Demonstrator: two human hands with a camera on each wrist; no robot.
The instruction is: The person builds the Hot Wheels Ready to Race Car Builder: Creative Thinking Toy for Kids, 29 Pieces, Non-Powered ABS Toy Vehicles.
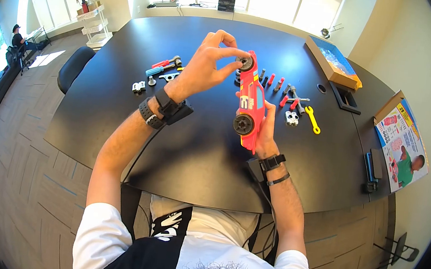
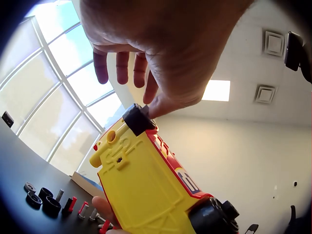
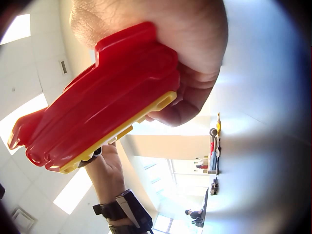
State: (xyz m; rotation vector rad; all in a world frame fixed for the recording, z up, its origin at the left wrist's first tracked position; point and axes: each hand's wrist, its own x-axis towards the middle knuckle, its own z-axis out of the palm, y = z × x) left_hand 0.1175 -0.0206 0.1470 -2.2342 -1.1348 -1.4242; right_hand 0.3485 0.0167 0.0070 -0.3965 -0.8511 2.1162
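Gripping red-and-yellow plastic toy car [image 1: 247,98] above wide black bench [image 1: 179,167] with right hand [image 1: 266,134]; pinching round black plastic wheel [image 1: 246,64] with left hand [image 1: 203,69]. Finding second wheel [image 1: 243,124] fitted on same side, apparently missing opposite pair; noting loose black rings [image 2: 52,211] on bench.

A right hand [image 3: 195,53] grips a red toy car [image 3: 114,87] across the upper middle of the frame
The car slants down to the lower left, yellow trim [image 3: 127,124] along its lower edge; below it, a left hand [image 3: 108,170] meets a partly hidden dark wheel [image 3: 91,158], black straps [image 3: 114,212] on the wrist, while small tools [image 3: 215,146] line the dark tabletop [image 3: 263,126] at right
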